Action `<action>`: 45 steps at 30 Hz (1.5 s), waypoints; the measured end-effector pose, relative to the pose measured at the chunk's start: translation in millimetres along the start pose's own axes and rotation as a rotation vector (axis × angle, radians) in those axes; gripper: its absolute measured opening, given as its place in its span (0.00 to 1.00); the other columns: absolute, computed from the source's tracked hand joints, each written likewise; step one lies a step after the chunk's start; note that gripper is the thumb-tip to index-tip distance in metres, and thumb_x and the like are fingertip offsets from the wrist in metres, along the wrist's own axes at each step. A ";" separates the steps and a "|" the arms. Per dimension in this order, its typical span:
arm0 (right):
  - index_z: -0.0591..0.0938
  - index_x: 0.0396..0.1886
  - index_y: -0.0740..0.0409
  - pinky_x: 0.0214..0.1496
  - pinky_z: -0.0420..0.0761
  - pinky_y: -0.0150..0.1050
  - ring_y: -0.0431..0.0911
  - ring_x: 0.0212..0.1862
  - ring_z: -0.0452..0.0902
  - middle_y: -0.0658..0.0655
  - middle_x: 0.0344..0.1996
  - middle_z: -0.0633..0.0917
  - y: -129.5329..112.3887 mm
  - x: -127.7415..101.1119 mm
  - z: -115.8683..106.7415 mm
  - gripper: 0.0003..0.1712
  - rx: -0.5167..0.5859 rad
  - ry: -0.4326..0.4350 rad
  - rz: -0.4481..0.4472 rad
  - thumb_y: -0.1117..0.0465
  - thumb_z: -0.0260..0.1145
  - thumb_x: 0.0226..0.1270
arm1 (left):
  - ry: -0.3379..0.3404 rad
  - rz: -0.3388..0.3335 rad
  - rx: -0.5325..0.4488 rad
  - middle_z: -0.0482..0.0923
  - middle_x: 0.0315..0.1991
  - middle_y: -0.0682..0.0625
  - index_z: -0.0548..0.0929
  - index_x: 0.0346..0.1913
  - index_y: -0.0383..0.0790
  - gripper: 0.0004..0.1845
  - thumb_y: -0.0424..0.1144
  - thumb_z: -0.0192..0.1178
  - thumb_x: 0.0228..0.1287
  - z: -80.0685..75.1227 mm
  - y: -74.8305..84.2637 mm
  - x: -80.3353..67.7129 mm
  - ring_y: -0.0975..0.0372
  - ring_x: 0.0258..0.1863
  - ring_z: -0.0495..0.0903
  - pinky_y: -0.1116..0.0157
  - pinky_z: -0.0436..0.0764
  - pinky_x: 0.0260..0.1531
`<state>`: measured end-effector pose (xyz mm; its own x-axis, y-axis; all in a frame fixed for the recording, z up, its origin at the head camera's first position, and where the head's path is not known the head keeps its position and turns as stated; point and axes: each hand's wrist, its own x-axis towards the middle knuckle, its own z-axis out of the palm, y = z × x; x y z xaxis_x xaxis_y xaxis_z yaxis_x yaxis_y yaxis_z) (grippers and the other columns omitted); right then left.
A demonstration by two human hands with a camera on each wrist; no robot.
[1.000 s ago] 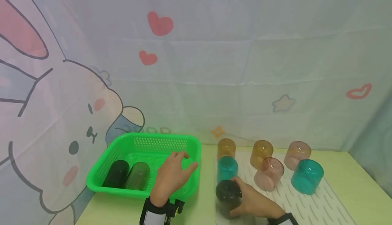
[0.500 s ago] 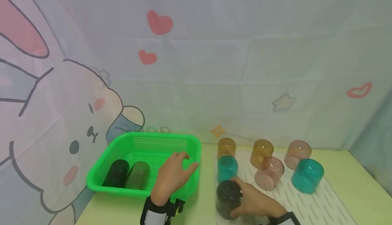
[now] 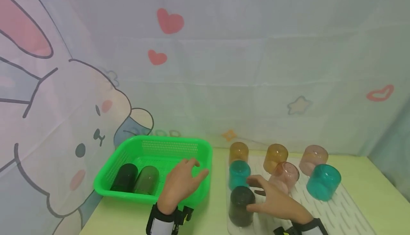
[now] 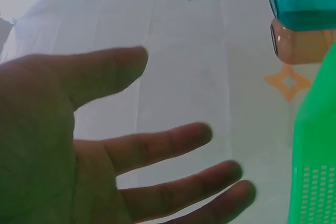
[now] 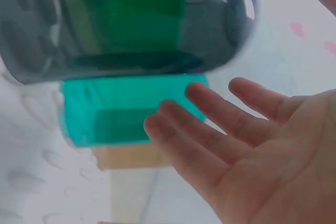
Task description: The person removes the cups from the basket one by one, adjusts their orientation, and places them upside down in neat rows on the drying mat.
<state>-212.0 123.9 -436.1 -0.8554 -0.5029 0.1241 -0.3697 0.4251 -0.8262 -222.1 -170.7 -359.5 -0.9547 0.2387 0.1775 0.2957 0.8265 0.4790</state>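
Right hand sits low on the white slotted mat, fingers spread and straight, nothing gripped. Its thumb side is at the dark cup, which stands mouth down at the mat's near left corner; whether skin touches plastic is hard to judge from the head view, though the right wrist view shows the dark cup right above the loose, open fingers.

Just behind the dark cup stands a teal cup, also mouth down, and past that an amber cup. More inverted cups fill the mat: a second amber one, a pink cup tipped on its side, another pink one at the back, and a larger teal cup leaning at the right. Mouths down on a slotted mat looks like a draining arrangement.

Left hand hovers over the near right corner of the green basket, palm open, fingers relaxed and holding nothing; the left wrist view confirms the fingers are splayed. Inside the basket, two dark cups lie side by side against the left wall. All of it sits on the pale green bench.
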 end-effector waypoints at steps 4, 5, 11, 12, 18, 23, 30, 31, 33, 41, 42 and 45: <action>0.64 0.63 0.63 0.56 0.73 0.47 0.63 0.61 0.67 0.68 0.60 0.70 -4.0 -5.3 -7.3 0.38 -0.003 0.039 -0.011 0.52 0.70 0.59 | -0.120 0.032 0.053 0.76 0.43 0.44 0.79 0.49 0.42 0.21 0.55 0.56 0.66 -13.2 -0.6 -3.9 0.57 0.30 0.75 0.61 0.73 0.25; 0.64 0.63 0.64 0.56 0.74 0.47 0.63 0.61 0.67 0.68 0.60 0.70 -4.8 -6.7 -9.1 0.37 -0.003 0.046 -0.017 0.53 0.70 0.60 | -0.158 0.038 0.078 0.76 0.44 0.44 0.79 0.49 0.41 0.21 0.55 0.56 0.66 -17.7 -1.3 -3.6 0.57 0.30 0.75 0.60 0.73 0.26; 0.65 0.61 0.64 0.56 0.74 0.48 0.64 0.60 0.68 0.67 0.58 0.71 -7.8 -11.4 -19.7 0.34 -0.014 0.079 -0.019 0.54 0.68 0.62 | -0.314 0.024 0.249 0.78 0.49 0.43 0.79 0.52 0.42 0.22 0.56 0.56 0.65 -44.1 -9.9 9.2 0.55 0.35 0.79 0.55 0.76 0.30; 0.66 0.61 0.65 0.56 0.74 0.48 0.63 0.60 0.68 0.67 0.58 0.71 -8.1 -11.4 -21.1 0.34 -0.021 0.086 -0.018 0.54 0.68 0.62 | -0.332 0.019 0.264 0.78 0.49 0.44 0.79 0.51 0.42 0.22 0.55 0.57 0.65 -47.4 -12.4 12.2 0.55 0.37 0.79 0.54 0.76 0.31; 0.64 0.64 0.65 0.57 0.72 0.50 0.63 0.61 0.67 0.67 0.60 0.70 -11.5 -10.3 -23.2 0.38 -0.029 0.100 0.016 0.51 0.68 0.62 | -0.450 0.024 0.313 0.78 0.45 0.45 0.80 0.45 0.39 0.16 0.50 0.59 0.65 -60.2 -36.9 27.9 0.55 0.40 0.78 0.54 0.76 0.38; 0.64 0.64 0.68 0.57 0.72 0.49 0.63 0.61 0.66 0.67 0.60 0.70 -15.2 -7.3 -25.7 0.38 -0.030 0.106 0.024 0.51 0.67 0.62 | -0.512 -0.009 0.389 0.79 0.40 0.45 0.80 0.43 0.37 0.16 0.48 0.60 0.64 -66.4 -57.9 43.5 0.53 0.39 0.78 0.53 0.76 0.39; 0.65 0.64 0.67 0.55 0.75 0.49 0.65 0.60 0.67 0.68 0.60 0.69 -18.0 -7.4 -30.1 0.37 0.004 0.127 0.084 0.51 0.67 0.62 | -0.561 -0.144 0.504 0.73 0.57 0.39 0.75 0.60 0.33 0.29 0.48 0.64 0.60 -72.4 -77.4 65.9 0.45 0.57 0.72 0.47 0.71 0.52; 0.65 0.64 0.68 0.55 0.75 0.49 0.65 0.60 0.67 0.68 0.60 0.70 -17.2 -7.9 -30.9 0.37 0.001 0.131 0.085 0.52 0.67 0.63 | -0.567 -0.167 0.516 0.73 0.58 0.39 0.75 0.61 0.34 0.30 0.48 0.64 0.60 -72.0 -80.2 68.1 0.44 0.57 0.71 0.47 0.71 0.53; 0.65 0.64 0.67 0.55 0.75 0.50 0.65 0.60 0.68 0.68 0.60 0.70 -15.5 -9.4 -32.2 0.36 -0.002 0.147 0.081 0.52 0.67 0.63 | -0.573 -0.210 0.535 0.73 0.58 0.39 0.74 0.62 0.35 0.31 0.49 0.66 0.58 -71.5 -85.9 72.6 0.44 0.58 0.71 0.47 0.71 0.53; 0.63 0.62 0.62 0.55 0.73 0.55 0.62 0.61 0.67 0.64 0.58 0.66 -15.5 -14.9 -39.7 0.30 -0.006 0.222 0.001 0.58 0.64 0.66 | -0.566 -0.387 0.578 0.77 0.51 0.39 0.83 0.50 0.40 0.26 0.52 0.72 0.50 -61.5 -117.3 95.1 0.47 0.46 0.77 0.52 0.78 0.42; 0.63 0.61 0.61 0.55 0.73 0.54 0.62 0.61 0.67 0.63 0.58 0.67 -15.3 -15.5 -40.4 0.29 -0.009 0.221 0.010 0.58 0.64 0.67 | -0.564 -0.411 0.575 0.77 0.51 0.40 0.84 0.48 0.41 0.26 0.52 0.72 0.49 -59.2 -121.4 97.3 0.47 0.45 0.77 0.52 0.78 0.41; 0.63 0.61 0.61 0.56 0.73 0.52 0.60 0.61 0.67 0.63 0.58 0.69 -13.6 -16.7 -41.7 0.27 -0.015 0.209 0.044 0.57 0.62 0.68 | -0.575 -0.463 0.568 0.77 0.49 0.40 0.85 0.46 0.41 0.26 0.53 0.73 0.47 -52.4 -131.7 101.9 0.48 0.42 0.78 0.54 0.79 0.39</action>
<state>-207.8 157.9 -404.1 -0.9270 -0.3171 0.2005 -0.3342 0.4549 -0.8255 -356.5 -281.9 -359.5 -0.8878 -0.0873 -0.4518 -0.0344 0.9917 -0.1240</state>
